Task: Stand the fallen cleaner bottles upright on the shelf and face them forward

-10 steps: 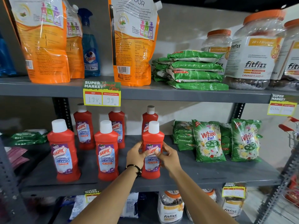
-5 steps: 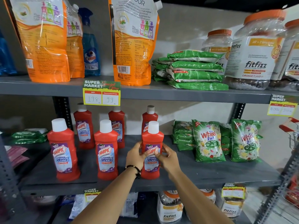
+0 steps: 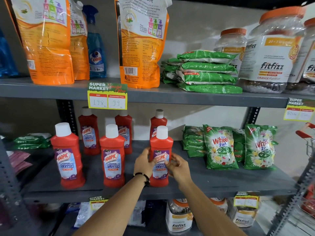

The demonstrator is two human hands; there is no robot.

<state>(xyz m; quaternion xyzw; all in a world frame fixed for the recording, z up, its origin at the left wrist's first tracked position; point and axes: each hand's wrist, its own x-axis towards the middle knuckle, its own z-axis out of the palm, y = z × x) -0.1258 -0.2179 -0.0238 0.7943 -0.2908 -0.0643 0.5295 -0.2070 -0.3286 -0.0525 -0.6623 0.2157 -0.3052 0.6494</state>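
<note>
Both the left hand (image 3: 144, 163) and right hand (image 3: 178, 166) clasped the upright front-right cleaner bottle (image 3: 161, 156) on the shelf (image 3: 221, 183), facing it forward; release appeared next.

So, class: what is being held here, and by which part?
Both hands, left and right, hold the upright red plastic cleaner bottle by its labelled middle.

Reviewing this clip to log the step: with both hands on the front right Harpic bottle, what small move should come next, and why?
Probably let go and draw both hands back. The front right bottle stands upright on the shelf with its label facing out, held between the left hand and the right hand. The other five red bottles also appear upright, so little seems left beyond a slight squaring twist.
</note>
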